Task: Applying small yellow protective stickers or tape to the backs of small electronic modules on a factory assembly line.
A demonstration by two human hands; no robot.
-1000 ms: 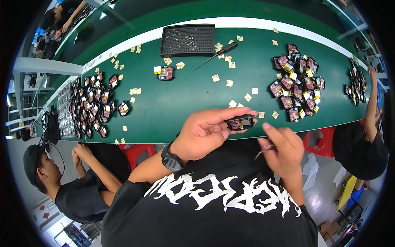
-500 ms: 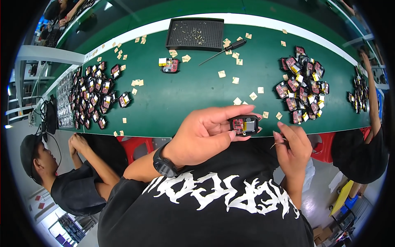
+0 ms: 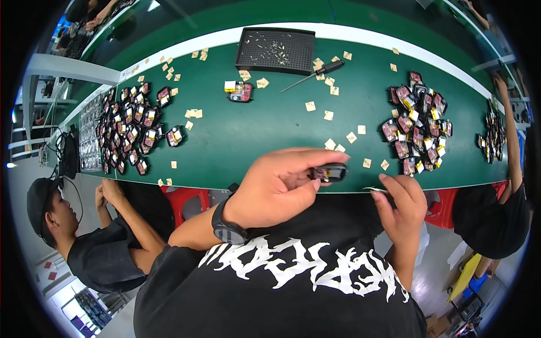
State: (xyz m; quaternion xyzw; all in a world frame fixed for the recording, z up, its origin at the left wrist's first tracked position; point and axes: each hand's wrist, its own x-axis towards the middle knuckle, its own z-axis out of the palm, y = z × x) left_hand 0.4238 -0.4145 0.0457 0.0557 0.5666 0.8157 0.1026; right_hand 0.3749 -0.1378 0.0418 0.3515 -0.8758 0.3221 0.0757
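Observation:
In my left hand is a small black device housing with a red circuit board inside, gripped between thumb and fingers and tilted so that its side shows. A dark watch sits on that wrist. To the right, apart from the housing, my right hand pinches a thin pale slip between thumb and forefinger at the table's near edge. The slip is seen nearly edge-on. Closest to the right hand on the table are small beige paper squares.
Piles of similar housings lie at the left and right. One open housing lies farther back, near a black tray of small parts and a screwdriver. A person sits at left; another person is at right.
My left hand has tipped the housing, so its open face with the board and silver battery shows less. The pale slip in my right hand has turned. The view has shifted slightly.

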